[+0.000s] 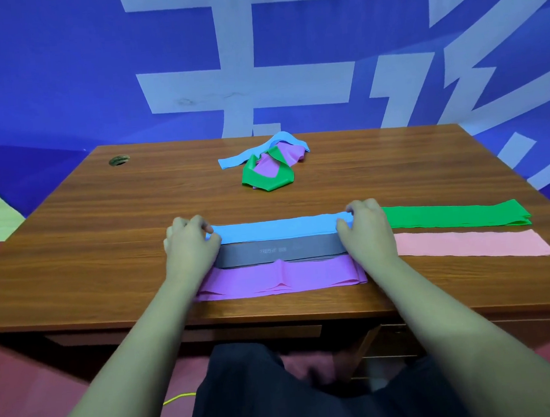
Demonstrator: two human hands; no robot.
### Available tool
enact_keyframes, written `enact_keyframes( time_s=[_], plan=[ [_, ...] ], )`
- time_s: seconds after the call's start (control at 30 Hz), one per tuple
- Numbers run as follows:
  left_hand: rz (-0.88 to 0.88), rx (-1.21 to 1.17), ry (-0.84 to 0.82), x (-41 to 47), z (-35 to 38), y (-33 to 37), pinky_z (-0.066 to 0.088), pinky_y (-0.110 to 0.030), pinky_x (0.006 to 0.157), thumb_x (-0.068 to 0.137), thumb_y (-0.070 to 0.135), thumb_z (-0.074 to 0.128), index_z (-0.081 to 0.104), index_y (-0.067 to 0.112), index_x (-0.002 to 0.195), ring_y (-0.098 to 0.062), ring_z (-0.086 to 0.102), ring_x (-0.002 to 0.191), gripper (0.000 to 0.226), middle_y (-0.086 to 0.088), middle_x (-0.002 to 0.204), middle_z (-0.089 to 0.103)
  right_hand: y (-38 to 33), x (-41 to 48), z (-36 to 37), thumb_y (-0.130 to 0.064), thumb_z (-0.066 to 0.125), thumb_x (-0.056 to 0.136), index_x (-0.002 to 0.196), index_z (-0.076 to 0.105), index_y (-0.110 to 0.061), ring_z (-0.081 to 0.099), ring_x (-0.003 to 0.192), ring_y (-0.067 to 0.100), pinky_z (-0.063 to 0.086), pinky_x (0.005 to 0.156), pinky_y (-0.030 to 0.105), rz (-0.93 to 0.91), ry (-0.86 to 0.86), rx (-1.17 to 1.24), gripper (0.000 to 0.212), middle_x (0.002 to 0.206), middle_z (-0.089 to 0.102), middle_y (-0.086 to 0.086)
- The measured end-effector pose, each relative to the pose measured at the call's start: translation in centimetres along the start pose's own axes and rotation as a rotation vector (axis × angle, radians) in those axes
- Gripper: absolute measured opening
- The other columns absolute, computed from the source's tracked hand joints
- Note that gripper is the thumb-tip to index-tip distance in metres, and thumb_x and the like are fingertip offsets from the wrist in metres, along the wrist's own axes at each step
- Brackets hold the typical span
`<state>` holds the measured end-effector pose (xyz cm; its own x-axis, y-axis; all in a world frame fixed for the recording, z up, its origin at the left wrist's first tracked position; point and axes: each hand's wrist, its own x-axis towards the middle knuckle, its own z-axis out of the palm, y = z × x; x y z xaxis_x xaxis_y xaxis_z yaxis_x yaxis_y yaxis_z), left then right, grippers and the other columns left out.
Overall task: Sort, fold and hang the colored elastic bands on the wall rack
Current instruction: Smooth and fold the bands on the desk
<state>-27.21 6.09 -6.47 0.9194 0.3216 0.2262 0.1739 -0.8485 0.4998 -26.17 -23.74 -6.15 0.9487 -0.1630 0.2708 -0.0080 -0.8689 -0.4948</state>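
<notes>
A folded light-blue band lies flat across the wooden table. My left hand pinches its left end and my right hand pinches its right end. Just in front of it lie a folded grey band and a folded purple band. To the right a folded green band and a pink band lie flat. Further back sits a loose tangle of a blue band, a green band and a purple band. No wall rack is in view.
A round cable hole sits at the table's far left corner. A blue wall with large pale characters stands right behind the table. My dark-trousered legs are below the table's front edge.
</notes>
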Motion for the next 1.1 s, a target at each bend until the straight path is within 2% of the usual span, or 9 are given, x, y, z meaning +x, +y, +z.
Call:
enact_keyframes(
  time_s=[0.2, 0.4, 0.57, 0.67, 0.77, 0.87, 0.97, 1.03, 1.1],
  plan=[
    [0.068, -0.113, -0.123, 5.2, 0.9, 3.6, 0.048, -0.042, 0.086, 0.076, 0.022, 0.058, 0.056, 0.023, 0.078, -0.033, 0.056, 0.096, 0.004, -0.009, 0.09, 0.062, -4.2, 4.9, 1.1, -0.025, 0.054, 0.09, 0.123, 0.06, -0.005, 0.055, 0.113, 0.035, 0.044, 0.096, 0.039, -0.117, -0.164, 0.039, 0.039, 0.121, 0.057, 0.017],
    [0.085, -0.204, -0.189, 10.0, 3.7, 6.4, 0.04, -0.029, 0.073, 0.081, 0.015, 0.059, 0.063, 0.015, 0.088, -0.027, 0.059, 0.088, 0.008, -0.006, 0.089, 0.066, -6.1, 9.6, 4.6, -0.024, 0.056, 0.09, 0.122, 0.058, -0.003, 0.054, 0.114, 0.033, 0.043, 0.097, 0.037, -0.183, -0.299, 0.029, 0.038, 0.118, 0.058, 0.017],
    [0.13, -0.148, -0.259, 14.0, 7.5, 6.3, 0.044, -0.035, 0.093, 0.087, 0.02, 0.061, 0.055, 0.019, 0.127, -0.03, 0.057, 0.108, 0.041, -0.011, 0.119, 0.054, -6.4, 13.2, 8.2, -0.024, 0.058, 0.091, 0.137, 0.049, -0.015, 0.05, 0.12, 0.032, 0.042, 0.102, 0.039, -0.241, -0.345, -0.019, 0.048, 0.128, 0.051, 0.013],
    [0.077, -0.135, -0.252, 15.9, 9.7, 6.1, 0.038, -0.039, 0.103, 0.092, 0.025, 0.057, 0.05, 0.013, 0.135, -0.038, 0.05, 0.117, 0.045, -0.02, 0.123, 0.054, -6.3, 14.8, 10.3, -0.027, 0.056, 0.091, 0.137, 0.05, -0.017, 0.048, 0.119, 0.03, 0.041, 0.103, 0.039, -0.259, -0.36, -0.076, 0.047, 0.129, 0.052, 0.009],
    [0.072, -0.128, -0.213, 17.2, 11.0, 5.7, 0.039, -0.039, 0.099, 0.09, 0.02, 0.061, 0.053, 0.004, 0.127, -0.037, 0.052, 0.115, 0.04, -0.018, 0.117, 0.059, -5.8, 16.0, 11.8, -0.02, 0.055, 0.09, 0.117, 0.061, -0.011, 0.051, 0.108, 0.028, 0.043, 0.095, 0.036, -0.251, -0.302, -0.043, 0.028, 0.114, 0.057, 0.007],
    [0.014, -0.256, -0.145, 17.6, 11.1, 5.7, 0.042, -0.03, 0.083, 0.087, 0.011, 0.063, 0.06, 0.005, 0.116, -0.028, 0.059, 0.101, 0.03, -0.011, 0.103, 0.066, -5.5, 16.7, 12.1, -0.017, 0.062, 0.086, 0.092, 0.066, -0.012, 0.054, 0.097, 0.026, 0.042, 0.084, 0.034, -0.244, -0.269, 0.058, 0.008, 0.097, 0.062, 0.004],
    [-0.031, -0.477, -0.082, 17.7, 9.8, 6.4, 0.041, -0.027, 0.069, 0.087, 0.01, 0.062, 0.065, 0.01, 0.106, -0.019, 0.06, 0.083, 0.019, 0.001, 0.083, 0.064, -6.1, 16.9, 10.4, -0.016, 0.067, 0.084, 0.086, 0.068, -0.015, 0.053, 0.085, 0.017, 0.039, 0.074, 0.028, -0.253, -0.218, 0.207, 0.003, 0.083, 0.063, -0.004],
    [-0.011, -0.632, -0.071, 17.8, 8.1, 7.1, 0.048, -0.029, 0.069, 0.088, 0.008, 0.061, 0.066, 0.012, 0.101, -0.016, 0.059, 0.076, 0.014, 0.005, 0.076, 0.061, -7.0, 17.0, 8.2, -0.013, 0.068, 0.083, 0.083, 0.069, -0.015, 0.05, 0.067, 0.005, 0.037, 0.063, 0.02, -0.224, -0.185, 0.345, 0.002, 0.068, 0.057, -0.013],
    [0.051, -0.755, -0.071, 17.9, 5.9, 8.0, 0.054, -0.034, 0.075, 0.091, 0.006, 0.06, 0.066, 0.011, 0.099, -0.013, 0.06, 0.074, 0.012, 0.005, 0.075, 0.061, -7.9, 17.3, 5.8, -0.01, 0.069, 0.082, 0.079, 0.068, -0.016, 0.047, 0.057, 0.002, 0.035, 0.058, 0.017, -0.202, -0.157, 0.462, 0.007, 0.062, 0.055, -0.017]
  ],
)
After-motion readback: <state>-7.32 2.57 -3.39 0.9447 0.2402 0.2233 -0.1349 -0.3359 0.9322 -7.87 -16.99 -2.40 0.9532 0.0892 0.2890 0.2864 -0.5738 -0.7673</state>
